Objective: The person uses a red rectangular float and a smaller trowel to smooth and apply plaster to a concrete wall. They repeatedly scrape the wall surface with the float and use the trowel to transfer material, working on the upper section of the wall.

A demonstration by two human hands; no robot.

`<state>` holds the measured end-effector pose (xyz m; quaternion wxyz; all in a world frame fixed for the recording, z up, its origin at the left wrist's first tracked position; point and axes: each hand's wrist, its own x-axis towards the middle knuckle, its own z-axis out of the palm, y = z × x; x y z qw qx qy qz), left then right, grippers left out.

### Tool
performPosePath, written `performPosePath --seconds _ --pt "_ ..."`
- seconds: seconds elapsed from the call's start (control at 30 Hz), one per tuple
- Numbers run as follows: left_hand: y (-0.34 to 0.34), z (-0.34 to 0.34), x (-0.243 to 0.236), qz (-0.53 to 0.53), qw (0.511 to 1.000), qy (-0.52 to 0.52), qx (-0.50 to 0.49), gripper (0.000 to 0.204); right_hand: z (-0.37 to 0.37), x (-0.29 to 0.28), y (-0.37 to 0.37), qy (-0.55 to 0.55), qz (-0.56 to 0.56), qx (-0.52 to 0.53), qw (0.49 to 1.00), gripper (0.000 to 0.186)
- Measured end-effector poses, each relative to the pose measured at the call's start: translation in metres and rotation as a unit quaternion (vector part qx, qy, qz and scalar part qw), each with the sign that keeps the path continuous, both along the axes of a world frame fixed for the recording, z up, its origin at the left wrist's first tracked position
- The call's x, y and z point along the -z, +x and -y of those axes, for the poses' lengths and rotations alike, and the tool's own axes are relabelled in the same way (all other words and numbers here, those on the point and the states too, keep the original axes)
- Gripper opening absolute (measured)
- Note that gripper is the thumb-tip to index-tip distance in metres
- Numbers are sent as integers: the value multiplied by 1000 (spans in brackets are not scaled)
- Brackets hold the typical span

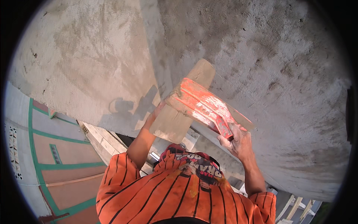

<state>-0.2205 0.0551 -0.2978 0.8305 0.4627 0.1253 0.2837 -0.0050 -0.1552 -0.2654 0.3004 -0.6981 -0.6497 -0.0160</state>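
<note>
In my right hand point(238, 142) is the handle of a worn red plastering float point(205, 104), its fingers wrapped round the handle's near end. Paint has rubbed off the float in pale patches, and grey mortar smears its edges. Beneath the float lies a long flat board point(173, 123) coated in grey-brown mortar, slanting from lower left to upper right. My left hand point(160, 106) reaches up behind this board and supports it; the board and the float hide its fingers. Both tools are held in front of a rough grey plastered wall point(238, 48), close to an inner corner.
A second plastered face point(100, 56) meets the wall at the corner and carries shadows of my arm and tools. Down at the left is a building front point(71, 153) with green bands and pinkish panels. A ledge point(100, 140) runs below. Timber pieces point(298, 207) show at lower right.
</note>
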Motion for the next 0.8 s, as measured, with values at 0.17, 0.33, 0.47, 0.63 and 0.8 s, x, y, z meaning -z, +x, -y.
performPosePath --seconds 0.17,0.33,0.47,0.63,0.8 --pt "-4 -31 49 188 961 -123 160 52 -1 -3 11 7 -28 60 998 50" --pt "7 -67 90 86 993 -57 60 58 4 9 -11 1 7 -44 999 50" --pt "52 -67 -65 -27 956 133 -260 63 15 10 -16 -85 -53 -45 994 51" --pt "52 -115 -196 -4 864 362 -349 71 21 3 -16 33 -283 114 952 42" --pt "77 -190 -266 -1 710 500 -495 72 30 30 -23 53 -276 128 951 38"
